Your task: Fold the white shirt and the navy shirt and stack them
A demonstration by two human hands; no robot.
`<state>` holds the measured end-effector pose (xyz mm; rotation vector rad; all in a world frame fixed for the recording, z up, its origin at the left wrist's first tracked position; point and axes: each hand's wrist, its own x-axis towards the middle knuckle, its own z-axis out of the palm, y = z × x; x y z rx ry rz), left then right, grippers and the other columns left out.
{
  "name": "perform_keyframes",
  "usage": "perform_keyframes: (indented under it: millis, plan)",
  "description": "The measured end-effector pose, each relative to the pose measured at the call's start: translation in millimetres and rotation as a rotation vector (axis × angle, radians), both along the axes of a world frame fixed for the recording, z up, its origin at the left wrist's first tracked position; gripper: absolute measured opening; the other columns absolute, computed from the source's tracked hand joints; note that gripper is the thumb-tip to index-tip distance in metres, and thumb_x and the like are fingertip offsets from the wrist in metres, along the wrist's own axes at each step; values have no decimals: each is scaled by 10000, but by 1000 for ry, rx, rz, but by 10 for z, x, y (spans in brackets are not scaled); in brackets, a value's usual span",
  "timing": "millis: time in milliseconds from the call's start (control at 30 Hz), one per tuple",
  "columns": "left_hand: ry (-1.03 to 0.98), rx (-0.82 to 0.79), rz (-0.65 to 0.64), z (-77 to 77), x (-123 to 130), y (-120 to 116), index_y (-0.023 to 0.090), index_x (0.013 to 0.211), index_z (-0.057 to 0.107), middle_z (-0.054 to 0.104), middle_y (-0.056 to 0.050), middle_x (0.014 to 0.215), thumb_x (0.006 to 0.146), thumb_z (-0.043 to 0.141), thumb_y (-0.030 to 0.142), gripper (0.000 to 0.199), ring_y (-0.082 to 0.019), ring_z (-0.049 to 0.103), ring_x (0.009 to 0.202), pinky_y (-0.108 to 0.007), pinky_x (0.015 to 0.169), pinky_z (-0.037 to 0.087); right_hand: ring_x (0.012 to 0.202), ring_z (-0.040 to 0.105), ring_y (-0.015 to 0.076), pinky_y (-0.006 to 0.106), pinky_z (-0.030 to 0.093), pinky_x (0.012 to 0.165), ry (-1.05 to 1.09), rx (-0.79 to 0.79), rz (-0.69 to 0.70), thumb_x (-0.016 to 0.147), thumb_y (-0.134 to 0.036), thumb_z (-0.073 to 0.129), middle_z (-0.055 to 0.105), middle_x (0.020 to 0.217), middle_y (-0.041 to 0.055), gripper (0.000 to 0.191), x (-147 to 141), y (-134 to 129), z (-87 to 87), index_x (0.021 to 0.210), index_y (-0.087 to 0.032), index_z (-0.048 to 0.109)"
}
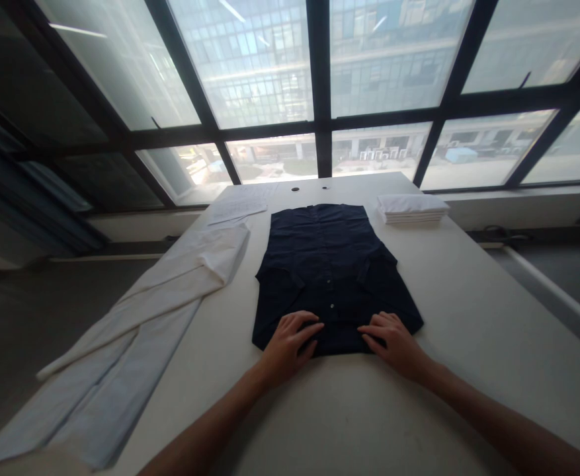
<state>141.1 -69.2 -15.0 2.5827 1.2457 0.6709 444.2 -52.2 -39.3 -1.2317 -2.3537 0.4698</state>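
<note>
A dark navy shirt [319, 258] lies flat on the white table [349, 410], with small buttons down its middle and its sides folded in. My left hand [292, 340] rests on the near left part of the shirt, its fingers apart and pointing inward. On the near right part lies my right hand [389, 337], fingers also spread against the cloth. Between the two hands runs the near edge of the shirt. Neither hand lifts any cloth.
Pale garments [170, 291] lie along the table's left side, partly over its edge. Paper sheets [243, 201] are at the back left. A folded white stack [413, 208] sits at the back right. Large windows [379, 59] stand beyond the table.
</note>
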Motion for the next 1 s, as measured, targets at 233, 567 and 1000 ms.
perform_keyframes:
  millis: [233, 567, 1000]
  plan:
    - [264, -123, -210, 6, 44, -54, 296, 1619, 162, 247, -67, 1662, 999, 540, 433, 739, -284, 216, 1530, -529, 1229, 216, 1189, 574, 279, 484, 464, 1027, 71, 114, -53, 994, -261, 512, 651, 1263, 124, 378, -62, -128, 91, 1352, -224, 628]
    - [309, -149, -198, -35, 48, -67, 306, 1624, 127, 161, -65, 1679, 975, 561, 511, 807, -285, 157, 1543, -519, 1246, 153, 1510, 261, 292, 561, 239, 1224, -154, 93, 210, 959, -264, 558, 277, 1640, 110, 737, -286, -322, -27, 1613, -202, 224]
    - [276, -151, -143, -38, 4, -28, 257, 1630, 83, 205, -96, 1664, 1015, 444, 562, 776, -267, 187, 1536, -497, 1244, 179, 1510, 262, 280, 558, 226, 1222, -188, 122, 68, 1023, -416, 482, 264, 1640, 112, 707, -183, -189, -167, 1623, -223, 162]
